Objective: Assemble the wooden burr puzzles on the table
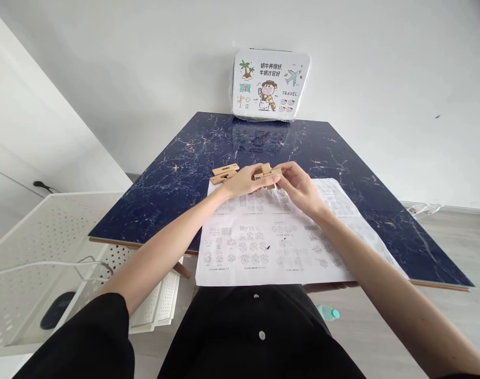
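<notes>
Over the far part of a printed instruction sheet (240, 252), both hands close around a small cluster of light wooden puzzle pieces (267, 169). My left hand (243, 180) grips it from the left, thumb along its near side. From the right, my right hand (299, 184) pinches the cluster's right end between thumb and fingers. The fingers hide part of how the pieces fit together. Just left of my left hand, flat wooden pieces with cut-out slots (225, 169) lie by the sheet's far left corner.
A white case (270, 84) with travel cartoons stands against the wall at the back of the blue marbled table (177, 158). White perforated shelving (46, 226) with a cable is at the left. A bottle with a teal cap (329, 312) lies on the floor.
</notes>
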Demonstrator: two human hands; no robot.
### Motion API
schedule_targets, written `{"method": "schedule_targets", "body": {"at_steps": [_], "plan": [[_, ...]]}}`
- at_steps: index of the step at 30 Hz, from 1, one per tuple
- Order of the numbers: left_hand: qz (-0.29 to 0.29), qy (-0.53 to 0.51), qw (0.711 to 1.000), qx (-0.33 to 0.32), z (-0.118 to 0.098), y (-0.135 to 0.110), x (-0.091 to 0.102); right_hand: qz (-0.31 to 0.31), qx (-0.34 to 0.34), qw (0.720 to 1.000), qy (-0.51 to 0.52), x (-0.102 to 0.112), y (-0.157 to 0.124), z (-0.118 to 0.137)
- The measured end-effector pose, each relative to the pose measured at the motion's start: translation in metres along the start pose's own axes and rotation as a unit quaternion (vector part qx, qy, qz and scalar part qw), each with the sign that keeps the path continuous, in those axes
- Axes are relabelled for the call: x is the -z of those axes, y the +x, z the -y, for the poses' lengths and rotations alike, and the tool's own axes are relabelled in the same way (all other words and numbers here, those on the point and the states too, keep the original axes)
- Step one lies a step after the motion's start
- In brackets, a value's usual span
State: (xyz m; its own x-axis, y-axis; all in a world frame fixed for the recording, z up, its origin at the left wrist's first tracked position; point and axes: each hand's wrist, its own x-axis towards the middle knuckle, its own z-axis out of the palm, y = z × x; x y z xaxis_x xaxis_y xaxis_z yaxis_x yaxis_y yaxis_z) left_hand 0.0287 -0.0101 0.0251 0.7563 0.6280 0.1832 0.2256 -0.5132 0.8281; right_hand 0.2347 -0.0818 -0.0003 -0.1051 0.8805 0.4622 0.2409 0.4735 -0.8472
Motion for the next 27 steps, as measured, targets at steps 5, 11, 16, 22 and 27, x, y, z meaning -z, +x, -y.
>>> {"method": "schedule_targets", "body": {"at_steps": [5, 11, 16, 22, 27], "plan": [[0.033, -0.094, 0.995, 0.006, 0.0, 0.004, -0.002, -0.022, 0.007, 0.999, -0.036, 0.001, -0.001, -0.004], [0.045, -0.161, 0.986, 0.012, -0.003, 0.006, -0.005, -0.042, 0.029, 0.995, -0.086, -0.001, -0.002, -0.007], [0.008, -0.141, 0.99, 0.008, -0.004, 0.003, -0.003, -0.062, 0.039, 0.991, -0.108, -0.003, -0.002, -0.005], [-0.002, -0.171, 0.985, -0.005, 0.0, 0.004, -0.004, -0.068, 0.024, 0.99, -0.124, -0.003, -0.001, -0.009], [-0.021, -0.191, 0.981, -0.029, 0.006, 0.007, -0.004, -0.076, 0.022, 0.99, -0.12, -0.003, 0.001, -0.015]]}}
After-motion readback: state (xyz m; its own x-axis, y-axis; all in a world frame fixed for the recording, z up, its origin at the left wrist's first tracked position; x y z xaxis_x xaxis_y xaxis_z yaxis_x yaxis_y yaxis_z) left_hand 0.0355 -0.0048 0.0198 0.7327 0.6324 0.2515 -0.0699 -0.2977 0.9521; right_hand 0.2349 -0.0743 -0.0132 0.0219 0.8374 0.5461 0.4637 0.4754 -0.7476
